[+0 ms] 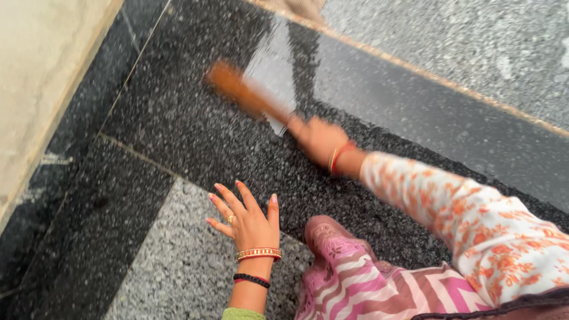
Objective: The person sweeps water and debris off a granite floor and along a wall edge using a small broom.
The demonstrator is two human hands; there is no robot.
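Observation:
My left hand (246, 219) rests flat on the speckled stone floor (178, 136) with its fingers spread. It holds nothing and wears a ring and gold, red and black bangles. My right hand (319, 138), reaching out of a white sleeve with orange flowers, is closed around one end of an orange-brown stick-like handle (240, 89). The handle points up and left, low over the black floor, and is blurred by motion. Its far end cannot be made out. A knee in pink striped cloth (344, 266) lies just right of my left hand.
A lighter grey stone slab (172, 266) sits under and left of my left hand. A glossy black band (427, 112) with a thin tan edge runs diagonally behind my right hand, with grey speckled stone (462, 41) beyond it. A beige wall (41, 71) rises at the left.

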